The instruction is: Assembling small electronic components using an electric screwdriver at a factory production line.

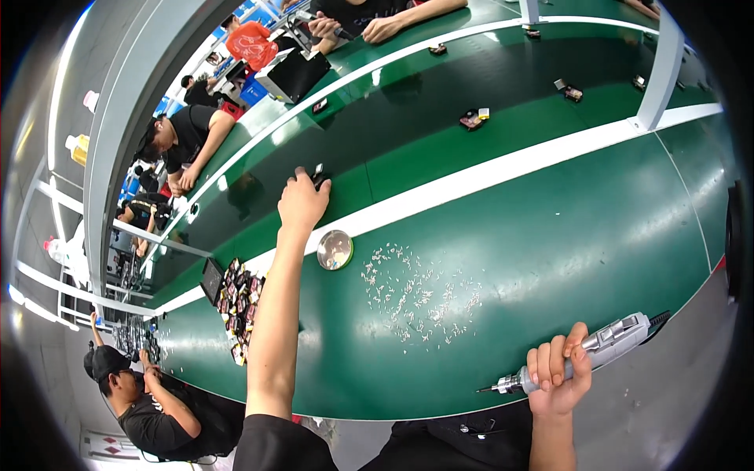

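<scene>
My left arm stretches across the green bench, past the white rail, to the dark green belt. There my left hand [303,202] has its fingers closed around a small black part [319,177] with a light piece on top; its exact kind is partly hidden by the fingers. At the bench's front edge, my right hand [560,367] grips a grey electric screwdriver [618,341], its bit pointing left. Many tiny pale screws [424,297] lie scattered on the bench between my hands. A round metal dish [335,250] with a few small pieces in it stands beside my left forearm.
A pile of small black and pink parts [238,302] lies left of my forearm, next to a black tray [211,280]. Similar assemblies [473,118] sit spaced along the belt. A white post [664,71] rises at the right. Other people work across the belt and at the left.
</scene>
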Demonstrator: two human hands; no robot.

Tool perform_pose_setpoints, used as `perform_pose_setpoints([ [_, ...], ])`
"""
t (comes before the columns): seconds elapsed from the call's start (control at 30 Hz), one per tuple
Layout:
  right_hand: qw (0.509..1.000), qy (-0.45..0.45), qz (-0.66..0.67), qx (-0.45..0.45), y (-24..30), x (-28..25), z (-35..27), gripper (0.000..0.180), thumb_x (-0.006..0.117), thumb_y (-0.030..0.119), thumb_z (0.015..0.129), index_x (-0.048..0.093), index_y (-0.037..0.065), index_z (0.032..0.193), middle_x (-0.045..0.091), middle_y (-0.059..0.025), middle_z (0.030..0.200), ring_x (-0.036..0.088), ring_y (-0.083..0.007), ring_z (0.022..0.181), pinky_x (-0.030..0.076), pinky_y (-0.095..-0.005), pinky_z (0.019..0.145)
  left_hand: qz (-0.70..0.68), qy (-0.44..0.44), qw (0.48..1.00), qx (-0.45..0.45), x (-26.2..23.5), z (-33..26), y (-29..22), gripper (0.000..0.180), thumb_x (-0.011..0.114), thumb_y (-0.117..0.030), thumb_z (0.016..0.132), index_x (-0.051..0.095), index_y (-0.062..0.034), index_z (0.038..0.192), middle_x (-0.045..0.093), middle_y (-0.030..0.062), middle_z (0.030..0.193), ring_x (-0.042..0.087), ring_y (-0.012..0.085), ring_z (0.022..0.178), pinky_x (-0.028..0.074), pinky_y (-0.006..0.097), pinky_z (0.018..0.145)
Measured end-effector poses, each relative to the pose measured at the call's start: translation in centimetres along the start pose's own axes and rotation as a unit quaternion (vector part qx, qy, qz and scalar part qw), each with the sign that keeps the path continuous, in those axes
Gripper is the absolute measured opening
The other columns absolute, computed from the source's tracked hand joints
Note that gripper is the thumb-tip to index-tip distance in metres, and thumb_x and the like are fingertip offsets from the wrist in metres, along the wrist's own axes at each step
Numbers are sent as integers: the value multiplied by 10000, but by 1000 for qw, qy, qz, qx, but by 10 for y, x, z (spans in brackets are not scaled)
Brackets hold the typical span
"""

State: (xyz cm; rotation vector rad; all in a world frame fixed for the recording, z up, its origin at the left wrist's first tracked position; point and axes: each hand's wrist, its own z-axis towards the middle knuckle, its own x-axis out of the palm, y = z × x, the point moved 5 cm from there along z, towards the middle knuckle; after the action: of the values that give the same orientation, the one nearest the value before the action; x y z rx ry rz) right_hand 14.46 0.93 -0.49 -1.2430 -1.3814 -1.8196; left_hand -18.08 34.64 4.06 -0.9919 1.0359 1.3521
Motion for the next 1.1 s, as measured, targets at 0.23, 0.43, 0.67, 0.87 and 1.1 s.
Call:
perform_pose_setpoints([
  [0.23,999,1,5,39,-1,1,-5,193,508,219,959,404,103,845,357,14,507,372,-101,403,391,-273,468,18,-32,993,110,27,15,27,474,636,-184,848,488,57,1229,619,260,1010,621,407,919,514,442,831],
  [0.43,998,13,34,55,0,2,-3,154,510,207,946,449,100,854,371,11,512,387,-111,428,391,-290,505,-187,-61,957,215,-21,-44,-46,388,574,-8,861,534,-17,1247,597,199,1083,603,348,962,488,421,850],
  [0.67,997,28,27,73,5,-3,-9,155,507,212,939,441,104,849,385,13,512,413,-119,440,399,-299,525,-222,40,843,489,-90,-213,-194,538,589,97,743,552,-24,1266,542,186,1189,584,333,1029,508,402,849],
  [0.87,996,37,50,70,30,-8,-36,115,502,169,931,447,95,864,404,0,528,393,-115,418,390,-289,526,-257,63,761,593,-83,-293,-220,504,621,-57,702,596,0,1203,529,216,1211,556,352,1071,507,416,820],
  [1.1,995,48,53,67,37,-5,-44,152,552,188,907,453,83,861,422,-7,523,421,-120,408,396,-289,476,-332,86,748,568,-77,-292,-217,555,641,86,614,584,67,1166,565,242,1205,592,386,1022,519,428,832],
])
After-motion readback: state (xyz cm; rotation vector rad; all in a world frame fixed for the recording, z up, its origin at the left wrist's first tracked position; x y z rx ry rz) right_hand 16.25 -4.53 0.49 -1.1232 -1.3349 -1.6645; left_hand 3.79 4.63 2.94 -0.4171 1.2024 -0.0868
